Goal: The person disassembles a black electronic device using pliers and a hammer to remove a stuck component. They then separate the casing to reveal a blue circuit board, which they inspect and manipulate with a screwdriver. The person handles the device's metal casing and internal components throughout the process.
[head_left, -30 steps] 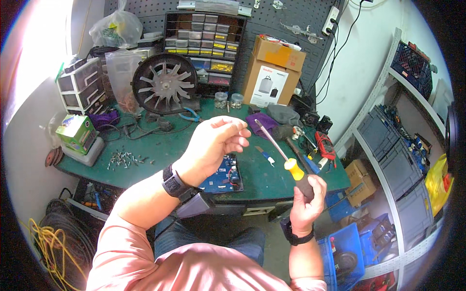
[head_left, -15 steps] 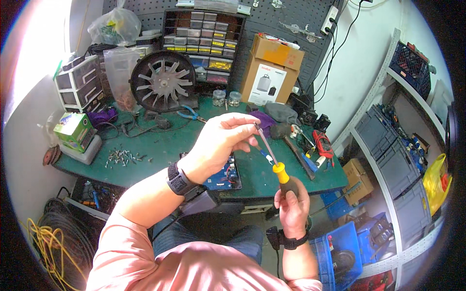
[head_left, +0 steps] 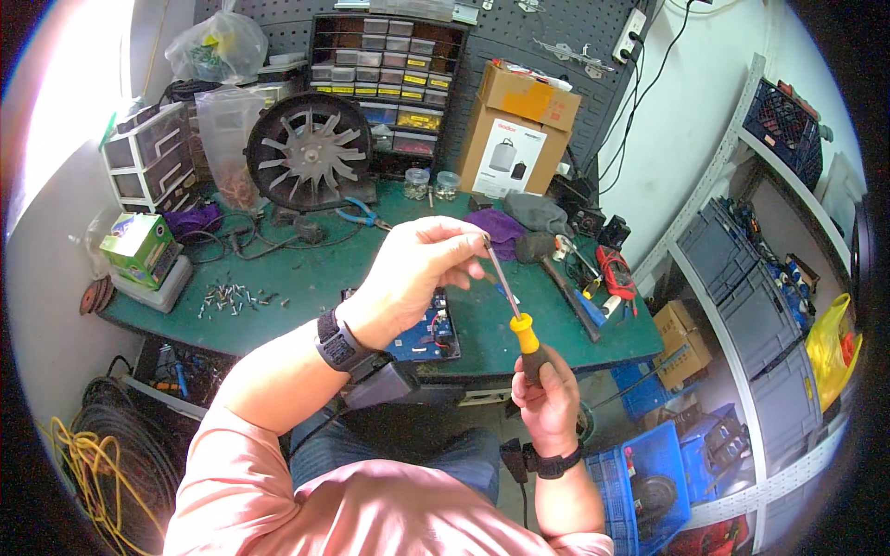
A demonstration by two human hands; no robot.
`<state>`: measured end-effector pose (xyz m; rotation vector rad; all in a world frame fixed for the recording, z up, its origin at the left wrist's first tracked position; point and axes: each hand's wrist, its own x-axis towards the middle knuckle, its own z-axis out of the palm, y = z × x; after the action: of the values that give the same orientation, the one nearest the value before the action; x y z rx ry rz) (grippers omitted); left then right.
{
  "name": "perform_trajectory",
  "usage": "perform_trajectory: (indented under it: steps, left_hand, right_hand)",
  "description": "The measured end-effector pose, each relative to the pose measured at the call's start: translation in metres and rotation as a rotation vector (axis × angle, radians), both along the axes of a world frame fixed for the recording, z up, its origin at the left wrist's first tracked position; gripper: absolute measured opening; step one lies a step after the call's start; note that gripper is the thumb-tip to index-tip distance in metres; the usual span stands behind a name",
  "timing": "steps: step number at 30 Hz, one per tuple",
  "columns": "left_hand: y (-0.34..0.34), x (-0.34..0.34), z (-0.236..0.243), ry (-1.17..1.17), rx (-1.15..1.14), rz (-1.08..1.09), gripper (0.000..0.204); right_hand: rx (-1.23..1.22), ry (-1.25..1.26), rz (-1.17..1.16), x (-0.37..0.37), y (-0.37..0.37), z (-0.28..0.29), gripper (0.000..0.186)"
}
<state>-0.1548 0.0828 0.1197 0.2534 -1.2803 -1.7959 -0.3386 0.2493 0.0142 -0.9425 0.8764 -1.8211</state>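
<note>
A screwdriver [head_left: 528, 341] with a yellow and black handle slants up and to the left in front of my body. My right hand [head_left: 547, 398] is closed round the lower part of its handle. My left hand [head_left: 417, 271] pinches thumb and fingers at the far tip of the shaft. Something small and dark shows there, too small to name. Below my left wrist, partly hidden by it, a blue circuit board [head_left: 431, 335] in a dark frame lies on the green bench [head_left: 278, 324].
Loose screws [head_left: 230, 298] lie at the bench's left. Pliers [head_left: 363, 215], a hammer [head_left: 570, 301], a red multimeter [head_left: 616, 272] and a purple cloth [head_left: 496, 232] are farther back. A finned fan wheel [head_left: 312, 153] and a cardboard box [head_left: 510, 148] stand behind. Blue crates [head_left: 663, 482] sit at lower right.
My right hand has shifted slightly left with the screwdriver handle, and its fingers have changed position on it. The shaft tilts a little less. My left hand stays almost in place at the tip.
</note>
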Motion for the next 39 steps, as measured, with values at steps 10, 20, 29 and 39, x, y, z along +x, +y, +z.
perform_trajectory:
  steps: [10, 20, 29, 39]
  left_hand:
    - [-0.003, 0.001, -0.005, -0.005, -0.007, 0.041, 0.017]
    - [0.000, 0.004, -0.007, 0.003, -0.010, 0.037, 0.015]
    - [0.002, 0.006, -0.004, -0.071, -0.043, 0.130, 0.012]
    - [-0.004, 0.014, -0.004, -0.128, -0.109, 0.246, 0.014]
  right_hand:
    - [0.014, 0.094, -0.137, 0.006, 0.001, 0.000, 0.047]
    - [-0.020, 0.382, -0.381, 0.012, 0.003, 0.000, 0.039]
    - [-0.077, 0.574, -0.520, 0.004, 0.004, -0.010, 0.042]
    - [-0.052, 0.368, -0.395, 0.011, 0.004, -0.002, 0.044]
